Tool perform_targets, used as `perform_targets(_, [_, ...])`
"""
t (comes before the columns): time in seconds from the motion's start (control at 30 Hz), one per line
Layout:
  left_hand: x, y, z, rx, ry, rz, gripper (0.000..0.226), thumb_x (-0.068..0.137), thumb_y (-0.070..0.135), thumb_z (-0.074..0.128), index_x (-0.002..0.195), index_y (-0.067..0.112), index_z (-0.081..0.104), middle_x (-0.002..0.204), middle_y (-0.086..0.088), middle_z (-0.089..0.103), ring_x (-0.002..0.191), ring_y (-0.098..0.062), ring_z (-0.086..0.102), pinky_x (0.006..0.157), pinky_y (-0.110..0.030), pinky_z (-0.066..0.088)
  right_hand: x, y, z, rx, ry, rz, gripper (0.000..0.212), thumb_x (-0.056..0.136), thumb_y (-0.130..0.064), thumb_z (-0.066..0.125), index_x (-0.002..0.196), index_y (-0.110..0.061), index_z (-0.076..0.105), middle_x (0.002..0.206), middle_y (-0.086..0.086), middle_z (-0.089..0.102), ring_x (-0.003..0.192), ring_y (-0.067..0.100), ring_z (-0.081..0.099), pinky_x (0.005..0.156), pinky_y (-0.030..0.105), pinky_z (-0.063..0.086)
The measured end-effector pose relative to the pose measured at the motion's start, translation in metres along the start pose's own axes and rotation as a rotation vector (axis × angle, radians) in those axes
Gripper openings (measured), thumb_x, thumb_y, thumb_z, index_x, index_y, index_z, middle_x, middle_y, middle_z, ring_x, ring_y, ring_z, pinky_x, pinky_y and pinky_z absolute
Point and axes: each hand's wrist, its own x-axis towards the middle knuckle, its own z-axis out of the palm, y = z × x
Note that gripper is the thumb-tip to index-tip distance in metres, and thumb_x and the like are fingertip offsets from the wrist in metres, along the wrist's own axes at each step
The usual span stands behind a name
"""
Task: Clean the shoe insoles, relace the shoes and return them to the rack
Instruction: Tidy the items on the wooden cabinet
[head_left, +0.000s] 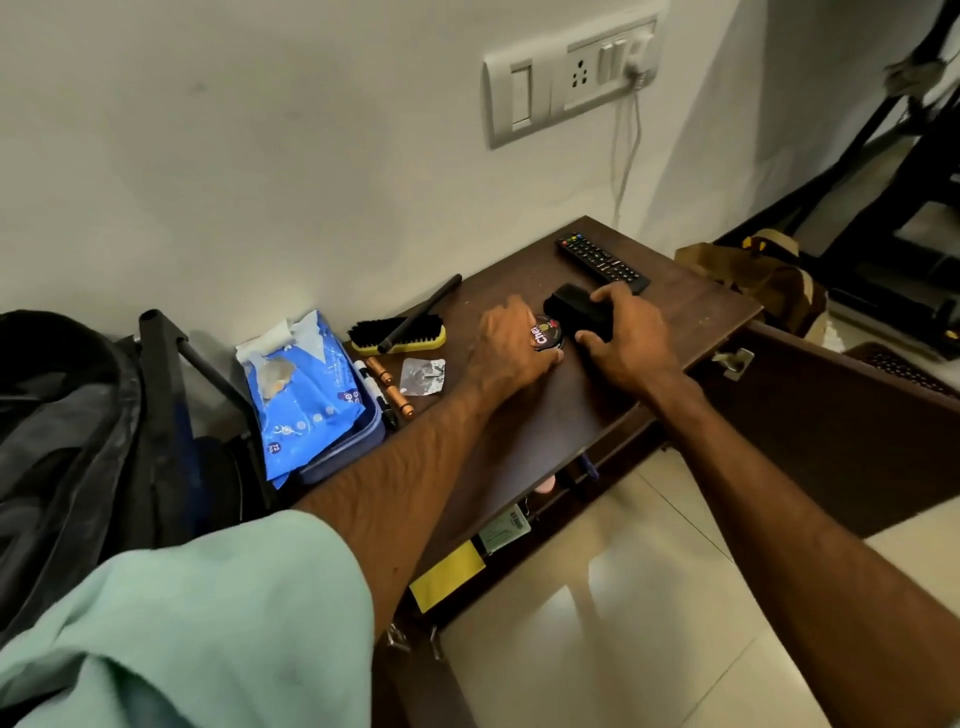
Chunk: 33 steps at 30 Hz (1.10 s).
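On the dark wooden cabinet top (545, 415), my left hand (511, 345) grips a round black shoe polish tin (548, 335) with a red and white label. Right beside it my right hand (623, 338) holds a black sponge applicator block (574, 306), thumb on its near side and fingers over the far end. A yellow-backed shoe brush (397, 335) with black bristles lies to the left. A blue pack of wet wipes (301, 387), torn open at the top, leans on a case at the cabinet's left end. No shoes or insoles are in view.
A TV remote (602, 262) lies at the back right of the cabinet top. A black rod (421, 314) rests over the brush; pens (387, 387) and a foil packet (423, 375) lie near it. The cabinet door (831, 415) stands open to the right. A black bag (67, 441) sits left.
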Motion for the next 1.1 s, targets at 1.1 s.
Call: perform_targets(1.1, [-0.1,0.04,0.161,-0.063,-0.263,-0.123,0.055,0.103,0.014,0.057,0.148,-0.005,0.033,0.154,-0.022,0.036,0.143,-0.031,0.034,0.102,-0.013,0.031,-0.103,0.142,0.043,0.005,0.058,0.343,0.054,0.08,-0.029,0.086,0.124,-0.019,0.055,0.12,0.006,0.067,0.108,0.027,0.065,0.088,0.045,0.057])
